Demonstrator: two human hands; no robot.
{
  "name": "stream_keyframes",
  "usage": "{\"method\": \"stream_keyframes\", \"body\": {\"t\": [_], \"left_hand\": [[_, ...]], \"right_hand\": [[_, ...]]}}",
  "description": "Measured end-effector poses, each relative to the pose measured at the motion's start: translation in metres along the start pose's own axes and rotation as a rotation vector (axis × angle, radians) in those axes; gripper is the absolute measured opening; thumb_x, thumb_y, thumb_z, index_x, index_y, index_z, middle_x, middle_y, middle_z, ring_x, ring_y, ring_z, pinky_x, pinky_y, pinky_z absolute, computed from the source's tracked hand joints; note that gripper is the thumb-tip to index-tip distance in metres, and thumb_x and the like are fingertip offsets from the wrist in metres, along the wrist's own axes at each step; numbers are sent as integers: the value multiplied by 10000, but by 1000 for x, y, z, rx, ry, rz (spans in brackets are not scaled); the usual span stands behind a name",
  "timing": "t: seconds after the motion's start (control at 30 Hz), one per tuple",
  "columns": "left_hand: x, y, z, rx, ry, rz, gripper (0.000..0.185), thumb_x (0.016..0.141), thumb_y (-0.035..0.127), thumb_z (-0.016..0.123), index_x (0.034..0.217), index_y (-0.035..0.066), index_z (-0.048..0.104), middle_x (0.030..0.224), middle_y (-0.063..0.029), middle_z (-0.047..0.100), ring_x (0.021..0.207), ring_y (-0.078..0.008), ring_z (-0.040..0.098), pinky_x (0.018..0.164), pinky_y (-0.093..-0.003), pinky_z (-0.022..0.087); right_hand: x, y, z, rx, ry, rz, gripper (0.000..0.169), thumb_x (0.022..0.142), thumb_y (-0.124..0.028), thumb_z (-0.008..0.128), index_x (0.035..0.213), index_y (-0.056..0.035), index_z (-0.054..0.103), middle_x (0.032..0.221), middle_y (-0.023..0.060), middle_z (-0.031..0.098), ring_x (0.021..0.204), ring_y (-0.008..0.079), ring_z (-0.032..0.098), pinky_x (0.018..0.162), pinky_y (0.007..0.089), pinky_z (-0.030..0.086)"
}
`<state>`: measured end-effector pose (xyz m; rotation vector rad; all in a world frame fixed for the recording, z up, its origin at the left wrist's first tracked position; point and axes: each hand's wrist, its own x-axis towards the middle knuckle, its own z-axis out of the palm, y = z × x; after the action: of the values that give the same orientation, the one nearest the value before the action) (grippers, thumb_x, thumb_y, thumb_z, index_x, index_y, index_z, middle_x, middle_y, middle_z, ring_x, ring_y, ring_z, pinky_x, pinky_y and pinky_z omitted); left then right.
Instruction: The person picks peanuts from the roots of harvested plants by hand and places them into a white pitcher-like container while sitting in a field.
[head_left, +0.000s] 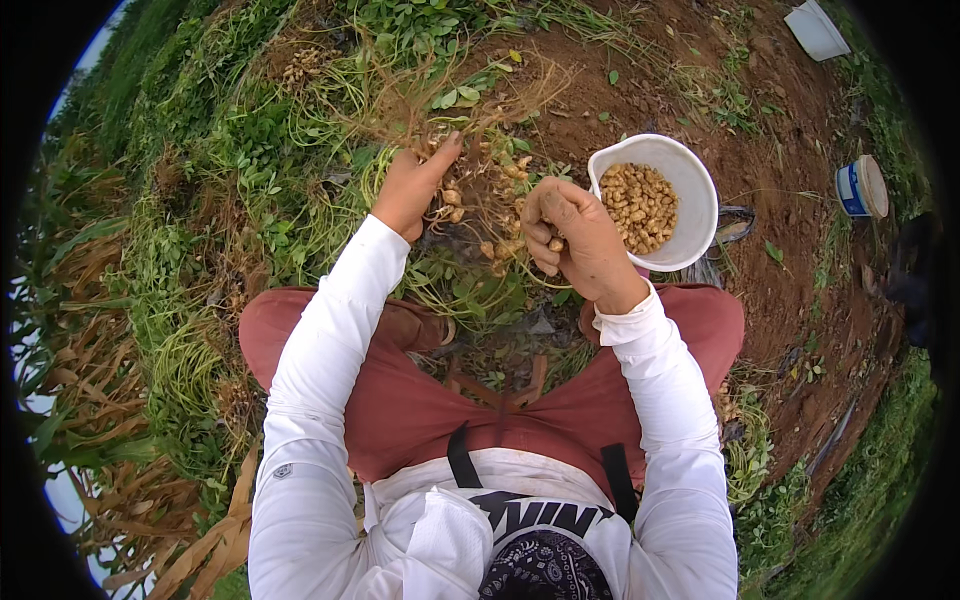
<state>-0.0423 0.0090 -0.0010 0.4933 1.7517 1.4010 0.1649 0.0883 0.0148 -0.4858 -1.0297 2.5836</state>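
My left hand (420, 184) grips an uprooted peanut plant (465, 161) near its root base, thumb on top. The plant's thin brown roots fan out above the hand, and pods (451, 196) hang on stringy stems between my two hands. My right hand (566, 232), soiled with earth, has its fingers curled around one or more peanut pods (556, 244). Right beside it stands a white plastic bucket (697, 199) with a pouring lip, partly filled with picked peanuts (637, 206). Leafy stems lie below the pods, between my knees.
Pulled peanut plants (202, 210) are heaped along the left, with dry corn leaves (112, 390) beyond. Reddish bare soil (795, 247) lies to the right. A white container (817, 31) is at the top right, and a tub with a blue label (862, 187) lies farther down.
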Motion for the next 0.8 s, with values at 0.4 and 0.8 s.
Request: {"method": "stream_keyframes", "body": {"t": [0.4,0.8], "left_hand": [[-8,-7,21,-81,-97,-29,514,895,340,670,1166,-80,554,1074,-110,624,936,-159,563,851,-336,440],[-9,-16,23,-18,-98,-22,361,885,338,674,911,-20,629,822,-42,624,751,-87,546,658,-271,436]], "right_hand": [[16,56,0,-1565,240,-576,341,803,-250,725,1086,-133,575,676,62,646,594,223,649,508,322,484],[27,44,2,-1313,47,-290,240,850,-199,667,974,-54,522,639,47,614,522,151,589,460,286,419]]}}
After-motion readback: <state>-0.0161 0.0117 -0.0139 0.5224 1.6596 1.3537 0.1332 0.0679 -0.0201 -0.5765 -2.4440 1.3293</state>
